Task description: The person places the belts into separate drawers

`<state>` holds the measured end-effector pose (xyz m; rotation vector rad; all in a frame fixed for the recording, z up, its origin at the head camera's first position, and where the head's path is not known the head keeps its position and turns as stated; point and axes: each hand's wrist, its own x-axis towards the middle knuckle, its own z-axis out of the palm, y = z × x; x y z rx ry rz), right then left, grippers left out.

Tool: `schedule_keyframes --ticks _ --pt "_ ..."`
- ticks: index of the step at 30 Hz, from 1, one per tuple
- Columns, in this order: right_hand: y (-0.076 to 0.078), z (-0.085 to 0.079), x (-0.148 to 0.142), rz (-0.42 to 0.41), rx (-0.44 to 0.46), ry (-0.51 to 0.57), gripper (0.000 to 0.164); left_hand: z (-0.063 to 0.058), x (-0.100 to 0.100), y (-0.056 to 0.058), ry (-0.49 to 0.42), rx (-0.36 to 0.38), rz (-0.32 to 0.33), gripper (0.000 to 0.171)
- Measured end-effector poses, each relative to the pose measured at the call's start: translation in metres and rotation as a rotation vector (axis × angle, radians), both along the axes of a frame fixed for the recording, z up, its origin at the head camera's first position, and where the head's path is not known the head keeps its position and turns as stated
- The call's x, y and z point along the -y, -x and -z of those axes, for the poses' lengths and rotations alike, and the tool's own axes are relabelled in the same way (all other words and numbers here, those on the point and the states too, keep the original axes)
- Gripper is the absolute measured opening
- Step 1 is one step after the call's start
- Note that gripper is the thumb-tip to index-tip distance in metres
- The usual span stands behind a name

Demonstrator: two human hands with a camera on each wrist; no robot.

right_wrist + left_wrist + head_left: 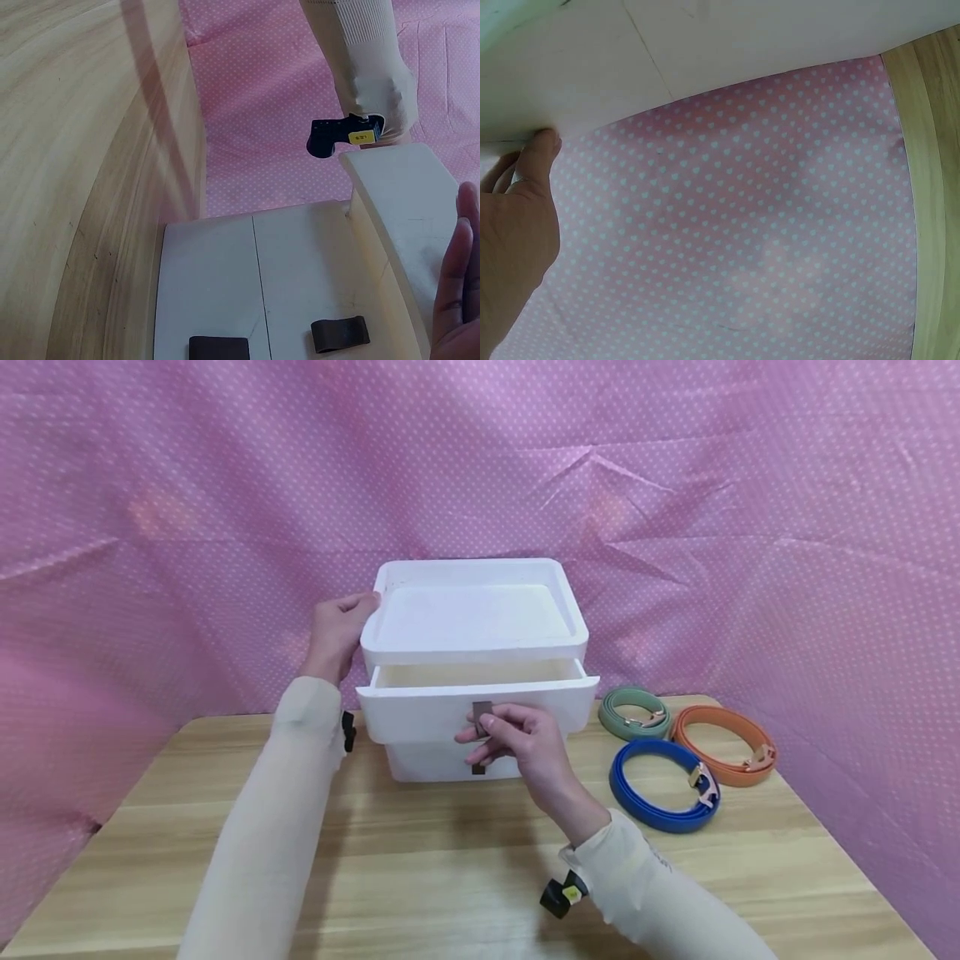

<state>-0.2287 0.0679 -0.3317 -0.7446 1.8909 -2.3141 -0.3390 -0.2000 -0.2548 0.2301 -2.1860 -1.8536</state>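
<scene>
A white drawer unit (pixel 472 618) with a raised rim round its top stands on the table. Its top drawer (pixel 420 714) is partly pulled out, and bare interior shows through the gap. My right hand (pixel 525 743) pinches the dark brown pull tab (pixel 482 712) at the middle of that drawer's front, between thumb and finger. At the unit's upper left edge, my left hand (pixel 341 631) grips the side near the back; in the left wrist view its fingers (pixel 536 157) bear on the white wall. Two lower drawer fronts with brown tabs (pixel 341 334) show in the right wrist view.
Right of the unit lie three coiled belts with metal buckles: green (pixel 611 714), orange (pixel 720 718) and blue (pixel 645 810). The wooden table (pixel 420 877) is backed by a pink dotted cloth (pixel 480 460). Black wrist cameras (pixel 557 900) are worn on both wrists.
</scene>
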Motion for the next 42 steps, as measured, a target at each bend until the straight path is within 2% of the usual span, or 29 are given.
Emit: schedule_keyframes --ticks 8,15,21,27,34,42 --pt "-0.0024 0.0004 -0.0018 0.01 -0.005 -0.001 0.024 0.0021 -0.0024 -0.0002 0.0 -0.006 -0.004 0.054" --pt "-0.004 -0.0005 -0.0013 -0.005 -0.018 -0.007 0.024 0.0008 -0.0014 -0.0045 0.023 -0.022 -0.032 0.052" --pt "-0.0074 -0.0002 -0.0022 0.001 -0.017 -0.029 0.024 0.0 -0.0024 -0.0077 0.01 -0.019 -0.026 0.052" --pt "-0.0091 0.0007 -0.0039 0.004 -0.014 -0.029 0.023 -0.0003 -0.0038 -0.0052 -0.017 -0.044 -0.018 0.052" --pt "-0.0092 0.0001 -0.0024 0.004 -0.027 -0.018 0.024 -0.0021 -0.001 -0.0018 0.005 -0.054 -0.001 0.055" --pt "-0.0097 0.0004 -0.0016 0.004 -0.025 -0.032 0.024 0.0011 -0.0005 -0.0023 -0.007 -0.03 -0.012 0.057"
